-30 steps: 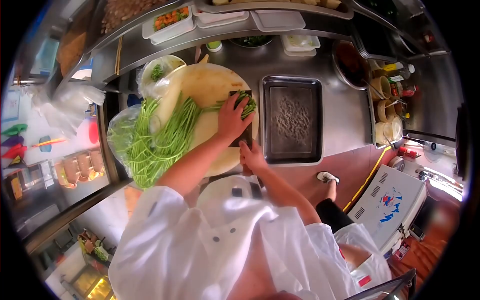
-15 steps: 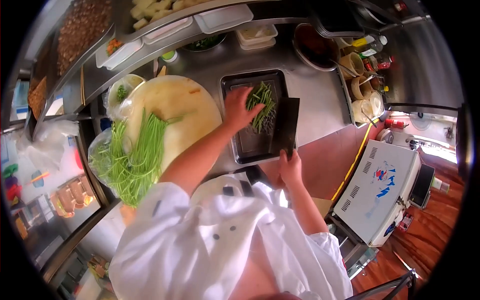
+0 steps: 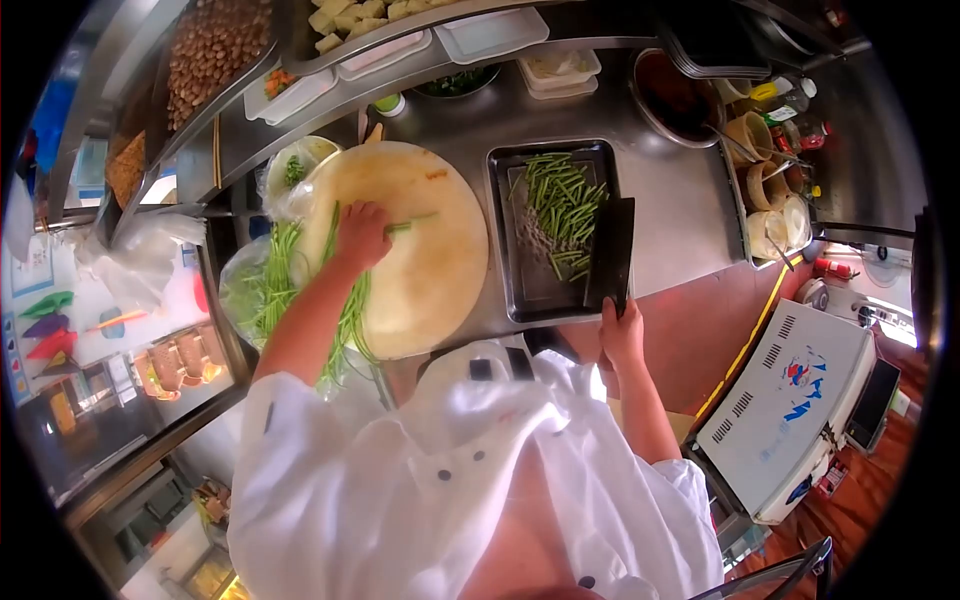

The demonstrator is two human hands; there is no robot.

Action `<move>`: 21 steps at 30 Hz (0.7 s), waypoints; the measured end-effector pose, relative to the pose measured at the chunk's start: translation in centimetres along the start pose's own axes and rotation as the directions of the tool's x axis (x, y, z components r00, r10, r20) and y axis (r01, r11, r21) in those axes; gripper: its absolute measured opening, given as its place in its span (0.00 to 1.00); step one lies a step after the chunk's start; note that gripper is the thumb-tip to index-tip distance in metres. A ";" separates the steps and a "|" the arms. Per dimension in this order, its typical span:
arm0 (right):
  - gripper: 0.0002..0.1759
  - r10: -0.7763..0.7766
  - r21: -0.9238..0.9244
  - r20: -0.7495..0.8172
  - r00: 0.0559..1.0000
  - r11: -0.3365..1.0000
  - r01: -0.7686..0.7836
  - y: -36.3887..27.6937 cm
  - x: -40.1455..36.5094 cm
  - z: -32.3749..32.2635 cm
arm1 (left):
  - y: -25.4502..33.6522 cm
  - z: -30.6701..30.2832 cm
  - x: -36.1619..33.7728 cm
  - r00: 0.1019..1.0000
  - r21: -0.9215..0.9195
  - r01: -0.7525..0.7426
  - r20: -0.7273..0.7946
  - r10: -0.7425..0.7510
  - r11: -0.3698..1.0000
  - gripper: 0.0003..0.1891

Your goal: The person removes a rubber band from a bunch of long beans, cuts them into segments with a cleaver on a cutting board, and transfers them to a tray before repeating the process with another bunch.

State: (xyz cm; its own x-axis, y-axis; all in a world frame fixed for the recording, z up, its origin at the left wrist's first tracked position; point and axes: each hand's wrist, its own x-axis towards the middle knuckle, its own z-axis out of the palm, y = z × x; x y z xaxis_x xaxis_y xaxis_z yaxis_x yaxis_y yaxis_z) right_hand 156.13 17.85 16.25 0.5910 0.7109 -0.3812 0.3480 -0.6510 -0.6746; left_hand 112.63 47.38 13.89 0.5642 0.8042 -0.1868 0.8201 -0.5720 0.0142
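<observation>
- Since half a second ago, left hand [image 3: 363, 235] has moved from the tray [image 3: 525, 297] back to the board [image 3: 435, 270], and the cut pieces [image 3: 565, 195], bunched beside this hand then, are now spread out.
- Counter [image 3: 680, 190]: it is of metal and carries both the board and the tray.
- Board: it is round and pale, and stands to the left of the tray.
- Tray: it is dark and rectangular, with grey bits [image 3: 533, 232] partly under the green pieces.
- Stalks [image 3: 275, 285]: they are long and green, and lie over the left side of the board and beyond its edge.
- Cut pieces: they lie loosely inside the tray, mostly in its upper and right part.
- Knife [image 3: 612, 250]: its wide blade is over the right rim of the tray; whether they touch, I cannot tell.
- Left hand: it is at the stalks on the board, with fingers bent down; whether they grip, I cannot tell.
- Right hand [image 3: 622, 332]: its fingers are closed around the knife's handle.
</observation>
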 end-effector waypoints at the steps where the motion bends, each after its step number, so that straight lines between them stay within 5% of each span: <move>1: 0.15 -0.019 0.035 0.001 1.000 0.999 0.019 -0.3 0.3 0.0 | 0.0 0.3 0.1 0.999 0.009 -0.016 -0.047 0.016 1.000 0.16; 4: 0.14 0.199 0.163 0.069 0.978 0.965 -0.208 -4.5 -0.3 -1.3 | 0.7 0.3 0.6 0.990 -0.027 -0.058 -0.134 0.054 0.998 0.12; 11: 0.12 0.250 0.241 -0.024 0.968 0.941 -0.237 -3.0 -1.3 -2.9 | 4.5 1.9 3.5 0.971 -0.274 -0.102 -0.238 0.036 0.956 0.13; 17: 0.12 0.320 0.360 -0.078 0.944 0.892 -0.273 -1.6 -2.9 -4.5 | 13.6 1.9 8.4 0.995 -0.363 -0.054 -0.102 0.018 0.930 0.12; 19: 0.11 0.336 0.346 -0.120 0.934 0.896 -0.278 -1.7 -3.1 -4.9 | 17.2 1.5 9.3 0.996 -0.618 -0.090 -0.075 0.056 0.781 0.12; 21: 0.11 0.339 0.327 -0.128 0.932 0.902 -0.283 -2.4 -3.6 -5.4 | 18.2 -0.4 8.9 0.996 -0.681 -0.081 -0.089 0.027 0.728 0.13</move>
State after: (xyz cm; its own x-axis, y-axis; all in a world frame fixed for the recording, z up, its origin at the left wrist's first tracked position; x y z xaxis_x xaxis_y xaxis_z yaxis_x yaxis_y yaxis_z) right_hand 157.12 15.35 22.66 0.7620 0.4079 -0.5030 -0.0914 -0.7012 -0.7071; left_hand 132.58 44.20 12.88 0.5923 0.7997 -0.0982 0.6164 -0.3712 0.6944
